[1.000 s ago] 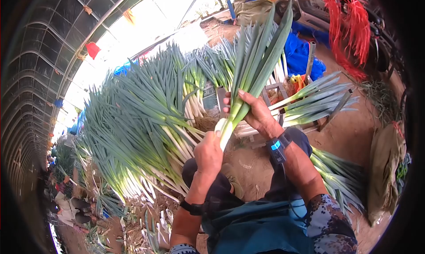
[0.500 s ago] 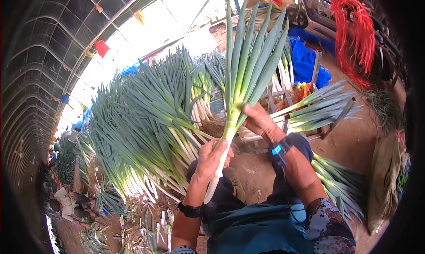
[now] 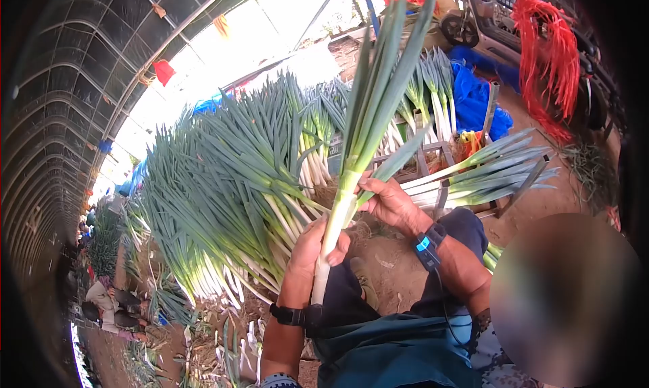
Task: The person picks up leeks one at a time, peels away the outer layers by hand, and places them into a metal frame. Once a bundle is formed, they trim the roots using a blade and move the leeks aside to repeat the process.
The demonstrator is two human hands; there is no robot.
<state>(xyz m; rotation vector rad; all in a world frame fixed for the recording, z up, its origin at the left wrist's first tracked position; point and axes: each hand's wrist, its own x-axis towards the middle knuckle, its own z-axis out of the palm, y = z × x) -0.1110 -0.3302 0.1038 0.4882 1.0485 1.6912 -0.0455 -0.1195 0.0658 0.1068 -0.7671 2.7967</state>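
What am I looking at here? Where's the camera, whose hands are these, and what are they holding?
There is no machine: one camera sits on a person's head and looks down at their own bare hands. The left hand grips the white stalk of a long green onion, held roughly upright; the right hand holds it higher, where the leaves split. Behind lies a big heap of the same onions on the dirt floor. More lie on a rack at right, below red strings.
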